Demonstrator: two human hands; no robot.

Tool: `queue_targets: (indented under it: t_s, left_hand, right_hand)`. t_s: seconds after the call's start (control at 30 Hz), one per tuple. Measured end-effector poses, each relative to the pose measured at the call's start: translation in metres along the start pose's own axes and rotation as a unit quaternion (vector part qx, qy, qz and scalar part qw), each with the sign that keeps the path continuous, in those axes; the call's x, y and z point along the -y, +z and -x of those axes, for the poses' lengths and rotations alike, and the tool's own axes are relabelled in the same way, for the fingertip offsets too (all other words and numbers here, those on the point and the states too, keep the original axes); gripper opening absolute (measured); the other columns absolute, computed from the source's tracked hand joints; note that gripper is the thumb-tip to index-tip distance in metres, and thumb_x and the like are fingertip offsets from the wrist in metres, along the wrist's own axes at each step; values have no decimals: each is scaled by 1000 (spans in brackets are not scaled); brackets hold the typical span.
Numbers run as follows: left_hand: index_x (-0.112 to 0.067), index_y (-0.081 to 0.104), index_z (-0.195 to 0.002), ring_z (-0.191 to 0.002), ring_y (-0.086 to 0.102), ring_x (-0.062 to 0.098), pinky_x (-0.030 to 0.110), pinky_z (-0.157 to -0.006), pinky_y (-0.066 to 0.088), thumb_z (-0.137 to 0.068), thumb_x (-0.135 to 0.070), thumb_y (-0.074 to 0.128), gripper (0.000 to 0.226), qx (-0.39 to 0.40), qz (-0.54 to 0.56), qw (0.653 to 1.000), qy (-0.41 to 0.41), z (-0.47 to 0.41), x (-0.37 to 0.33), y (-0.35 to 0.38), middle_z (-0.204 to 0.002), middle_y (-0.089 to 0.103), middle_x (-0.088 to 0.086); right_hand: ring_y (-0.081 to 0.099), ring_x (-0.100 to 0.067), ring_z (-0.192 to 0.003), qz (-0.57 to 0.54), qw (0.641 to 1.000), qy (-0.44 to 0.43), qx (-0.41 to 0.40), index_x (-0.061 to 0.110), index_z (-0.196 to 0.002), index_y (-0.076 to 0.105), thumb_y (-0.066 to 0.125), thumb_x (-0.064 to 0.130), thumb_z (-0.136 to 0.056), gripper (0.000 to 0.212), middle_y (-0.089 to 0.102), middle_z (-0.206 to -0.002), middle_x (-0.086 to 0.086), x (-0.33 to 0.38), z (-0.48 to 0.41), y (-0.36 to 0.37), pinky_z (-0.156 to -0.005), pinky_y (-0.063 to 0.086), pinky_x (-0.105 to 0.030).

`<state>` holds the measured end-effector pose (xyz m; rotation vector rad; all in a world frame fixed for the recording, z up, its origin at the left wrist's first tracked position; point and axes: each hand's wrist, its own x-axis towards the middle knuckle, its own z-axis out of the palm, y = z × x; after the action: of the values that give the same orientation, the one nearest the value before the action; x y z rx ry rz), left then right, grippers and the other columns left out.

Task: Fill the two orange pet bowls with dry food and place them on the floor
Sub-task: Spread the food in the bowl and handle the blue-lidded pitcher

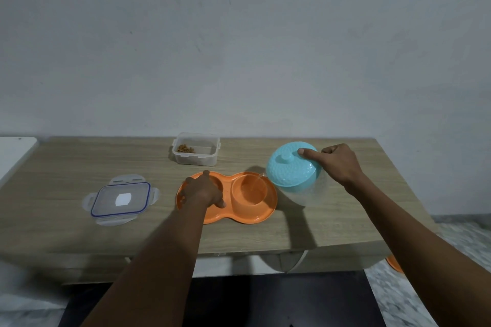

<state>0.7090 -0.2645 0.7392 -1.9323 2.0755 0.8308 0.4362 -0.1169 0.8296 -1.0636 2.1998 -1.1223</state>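
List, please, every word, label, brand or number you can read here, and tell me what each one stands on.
None: no text in this view can be read.
White patch on the clear lid: blank or too blurred to tell.
Orange bowls, food box, jug: no print visible.
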Motion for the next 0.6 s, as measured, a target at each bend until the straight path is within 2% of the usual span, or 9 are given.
queue_targets:
  t_s: [0.1,0.37,0.53,0.6]
  left_hand:
    - [-27,10,-156,-149,13,38,58,-109,36,-64,-33,89,122,6,8,1000,3,2,0,-1,-158,23,20]
    - [-24,9,-156,-150,8,36,56,-111,34,-66,-33,88,120,3,-3,1000,13,6,-2,-2,-158,25,19]
    - [-27,9,-156,-150,8,37,58,-110,34,-64,-35,89,122,-1,-3,1000,16,6,-2,-1,-159,22,21]
    - [-30,8,-156,-150,9,38,59,-108,36,-60,-38,90,125,-3,-4,1000,10,4,-1,0,-158,21,22]
  right_hand:
    - [44,-20,-57,-13,1000,5,-5,13,-49,47,85,57,-68,60,45,-52,-5,-1,-1,0,-57,30,-34]
    - [51,-21,-59,-27,1000,2,6,5,-60,61,80,67,-56,65,52,-57,-11,-6,-6,3,-60,34,-37]
    - [60,-31,-62,-78,997,6,8,-5,-61,56,84,63,-58,74,54,-62,-26,-18,-12,7,-61,38,-38]
    - [57,-31,-62,-114,993,17,12,-5,-62,54,86,61,-57,74,50,-63,-23,-23,-18,13,-63,37,-40]
